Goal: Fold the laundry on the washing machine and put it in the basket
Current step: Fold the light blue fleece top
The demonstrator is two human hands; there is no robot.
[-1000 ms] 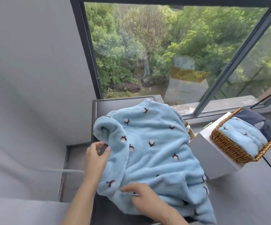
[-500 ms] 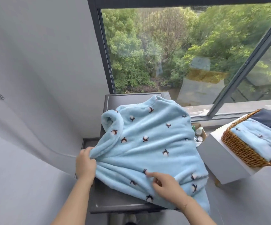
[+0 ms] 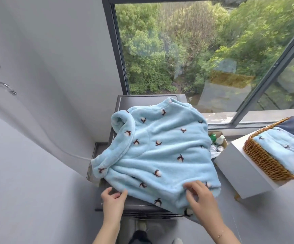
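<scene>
Left hand (image 3: 113, 198) loosely spread beside one blue fleece top (image 3: 156, 152); right hand (image 3: 199, 195) pinches its hem.

The dark grey washing machine (image 3: 142, 101) stands under the window, its flat top bearing a light blue fleece garment (image 3: 160, 155) with a small dark and white motif. The garment covers most of the top and hangs over the near right edge; bare strips of the top show at the far side and the near left corner. To the right, a white box (image 3: 244, 173) carries a wicker basket (image 3: 264, 161) holding folded light blue and dark cloth
</scene>
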